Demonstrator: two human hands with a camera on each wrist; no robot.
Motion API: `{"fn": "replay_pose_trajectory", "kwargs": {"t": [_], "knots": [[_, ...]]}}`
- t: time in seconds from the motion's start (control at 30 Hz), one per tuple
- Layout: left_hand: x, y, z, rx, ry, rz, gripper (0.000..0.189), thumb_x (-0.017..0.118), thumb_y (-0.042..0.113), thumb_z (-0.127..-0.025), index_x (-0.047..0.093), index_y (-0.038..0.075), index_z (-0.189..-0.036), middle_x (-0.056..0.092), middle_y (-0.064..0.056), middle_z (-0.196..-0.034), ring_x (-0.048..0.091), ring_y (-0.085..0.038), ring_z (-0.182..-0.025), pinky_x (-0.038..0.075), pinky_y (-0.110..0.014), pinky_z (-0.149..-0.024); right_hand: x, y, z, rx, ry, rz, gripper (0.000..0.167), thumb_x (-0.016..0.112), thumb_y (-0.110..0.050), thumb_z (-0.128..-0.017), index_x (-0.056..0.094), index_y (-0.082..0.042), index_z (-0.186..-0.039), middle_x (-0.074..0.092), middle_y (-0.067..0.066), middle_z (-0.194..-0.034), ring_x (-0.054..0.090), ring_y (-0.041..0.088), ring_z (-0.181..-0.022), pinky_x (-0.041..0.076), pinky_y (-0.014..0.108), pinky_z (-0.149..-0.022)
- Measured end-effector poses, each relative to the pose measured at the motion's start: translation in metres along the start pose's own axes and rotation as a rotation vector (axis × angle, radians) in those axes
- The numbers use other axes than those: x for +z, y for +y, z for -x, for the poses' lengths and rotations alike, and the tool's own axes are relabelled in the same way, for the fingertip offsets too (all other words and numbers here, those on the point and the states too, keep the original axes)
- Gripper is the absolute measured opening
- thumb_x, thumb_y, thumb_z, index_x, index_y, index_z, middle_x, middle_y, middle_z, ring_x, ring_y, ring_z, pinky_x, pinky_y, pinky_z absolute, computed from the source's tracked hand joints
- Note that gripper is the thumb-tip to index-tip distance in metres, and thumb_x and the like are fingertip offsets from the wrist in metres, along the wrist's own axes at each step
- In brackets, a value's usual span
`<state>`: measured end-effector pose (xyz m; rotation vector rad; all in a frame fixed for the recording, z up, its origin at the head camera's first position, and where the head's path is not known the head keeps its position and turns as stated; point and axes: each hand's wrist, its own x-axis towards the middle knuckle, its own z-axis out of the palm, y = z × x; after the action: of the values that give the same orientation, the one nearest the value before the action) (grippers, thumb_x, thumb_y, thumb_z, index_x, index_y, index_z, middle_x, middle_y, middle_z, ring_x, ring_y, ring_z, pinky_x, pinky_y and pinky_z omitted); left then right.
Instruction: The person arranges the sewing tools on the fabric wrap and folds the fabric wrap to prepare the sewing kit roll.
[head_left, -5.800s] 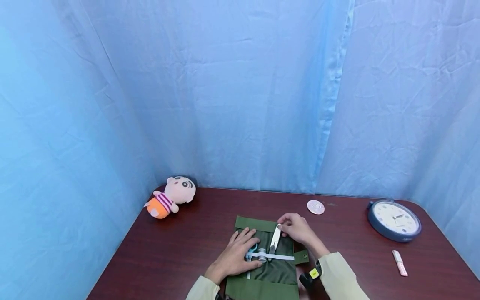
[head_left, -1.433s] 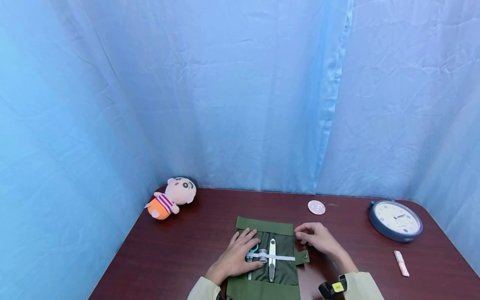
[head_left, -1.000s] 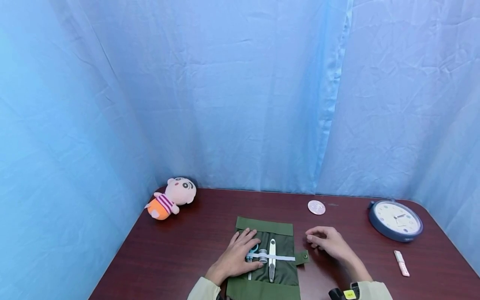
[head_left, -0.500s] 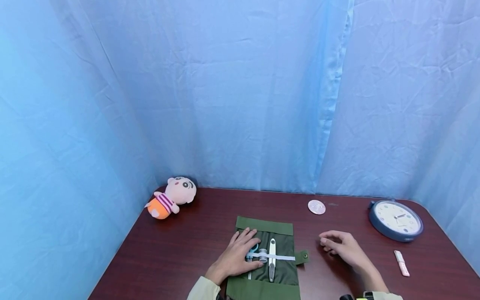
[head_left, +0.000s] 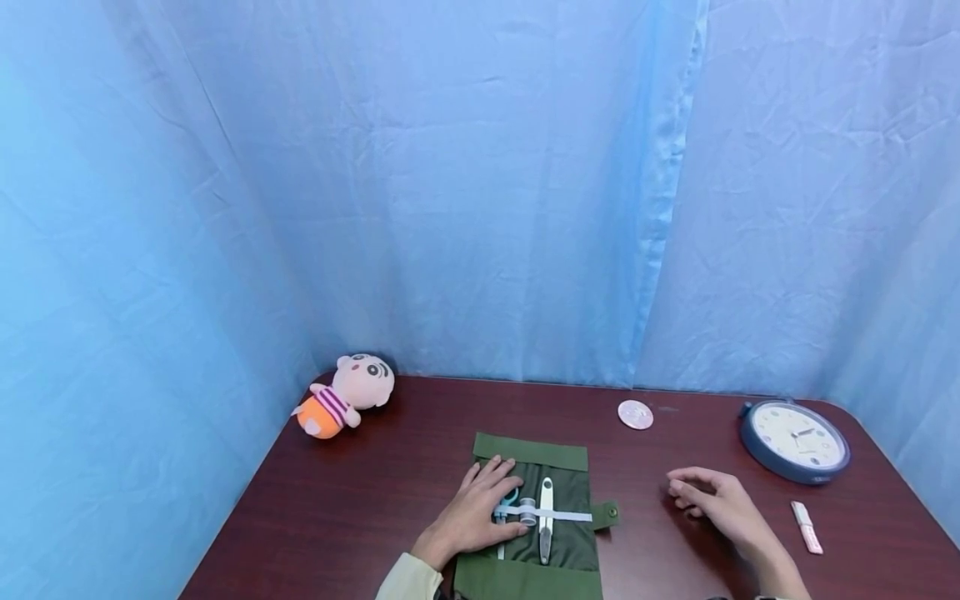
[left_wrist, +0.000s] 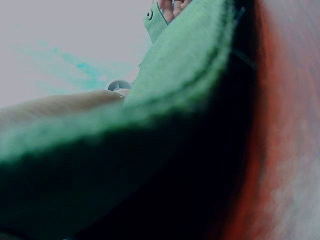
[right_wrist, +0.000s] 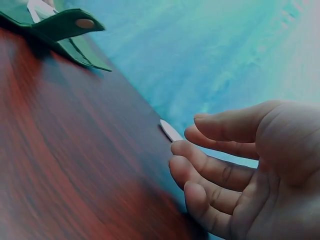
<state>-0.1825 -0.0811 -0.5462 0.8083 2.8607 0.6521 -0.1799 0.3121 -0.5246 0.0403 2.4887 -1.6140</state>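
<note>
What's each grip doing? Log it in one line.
left grip: rests on green pouch | right grip: holds nothing, right of pouch | spool, white tool: under white band

Plush doll (head_left: 341,398), striped top, orange bottom, lies at the far left of my dark red-brown table (head_left: 382,483). Pale round disc (head_left: 635,414) near the far edge; blue-rimmed clock (head_left: 797,442) face-up, far right. Blue curtains (head_left: 465,208) surround me.
</note>
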Motion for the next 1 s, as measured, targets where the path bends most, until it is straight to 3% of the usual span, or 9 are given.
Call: {"fn": "replay_pose_trajectory", "kwargs": {"t": [0.37, 0.53, 0.77, 1.0], "knots": [[-0.002, 0.001, 0.000, -0.002, -0.004, 0.008, 0.062, 0.068, 0.054, -0.090, 0.055, 0.023, -0.142, 0.038, -0.002, -0.163, 0.029, -0.026, -0.155, 0.025, -0.056, -0.124, -0.037, 0.008, 0.009, 0.076, 0.097, 0.015, 0.040, 0.061, -0.027, -0.101, 0.065, 0.006, -0.124, 0.074, -0.015, -0.088, 0.069, 0.004, -0.077, 0.058, 0.026, -0.069], [-0.001, 0.002, 0.000, -0.004, -0.013, 0.012, 0.062, 0.068, 0.054, -0.090, 0.055, 0.024, -0.142, 0.037, -0.002, -0.163, 0.028, -0.026, -0.155, 0.025, -0.056, -0.124, -0.057, 0.011, 0.017, 0.188, 0.089, -0.035, 0.044, 0.061, -0.040, -0.100, 0.067, -0.007, -0.128, 0.074, -0.018, -0.091, 0.068, 0.003, -0.082, 0.058, 0.026, -0.073], [-0.001, 0.001, 0.000, -0.010, -0.020, 0.022, 0.062, 0.068, 0.054, -0.090, 0.054, 0.024, -0.143, 0.037, -0.001, -0.163, 0.028, -0.025, -0.155, 0.024, -0.057, -0.124, -0.078, 0.021, 0.028, 0.173, 0.120, -0.075, 0.010, 0.058, -0.042, -0.101, 0.068, -0.044, -0.102, 0.073, -0.024, -0.090, 0.070, -0.001, -0.084, 0.059, 0.026, -0.073], [-0.001, 0.002, 0.000, -0.012, -0.020, 0.020, 0.062, 0.068, 0.054, -0.090, 0.054, 0.024, -0.142, 0.037, -0.002, -0.163, 0.028, -0.025, -0.155, 0.025, -0.057, -0.124, -0.094, 0.028, 0.036, 0.194, 0.164, -0.088, 0.009, 0.058, -0.047, -0.099, 0.067, -0.048, -0.098, 0.073, -0.026, -0.089, 0.071, -0.002, -0.083, 0.059, 0.026, -0.071]]}}
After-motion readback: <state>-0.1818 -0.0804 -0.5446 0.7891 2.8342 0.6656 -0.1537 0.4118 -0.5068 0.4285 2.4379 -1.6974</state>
